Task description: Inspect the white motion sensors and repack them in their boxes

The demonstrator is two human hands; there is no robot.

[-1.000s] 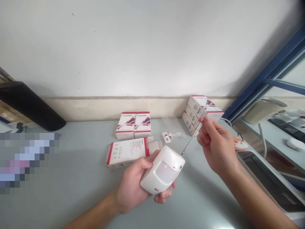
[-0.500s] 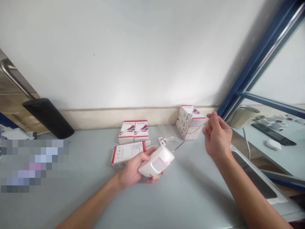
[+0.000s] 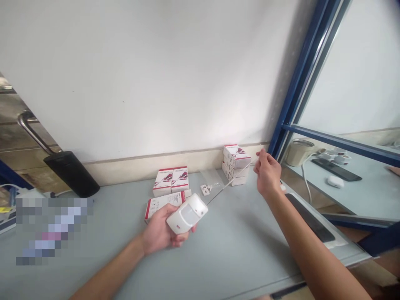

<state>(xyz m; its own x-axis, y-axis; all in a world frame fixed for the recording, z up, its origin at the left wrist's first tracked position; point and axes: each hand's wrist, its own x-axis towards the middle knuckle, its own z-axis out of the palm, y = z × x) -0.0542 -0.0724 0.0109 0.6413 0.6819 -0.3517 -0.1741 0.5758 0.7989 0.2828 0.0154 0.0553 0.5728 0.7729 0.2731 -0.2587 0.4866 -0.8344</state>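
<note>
My left fingers are wrapped round a white plastic device, thumb over its near side and fingertips curled out from beneath, so it sits tilted in my grip above the surface. From its far right end a thin metal rod slants up and away to my right fingers, which are pinched narrow on its far tip.

Just beyond my left fingers lies a red-and-white carton, partly hidden by them, and behind it stand two boxes side by side, touching. Past the device, between both sets of fingers, are a small white bracket and a clear bag. A stack of boxes stands near my right fingers, to their left. Beside my right forearm lies a flat dark-screened device.
</note>
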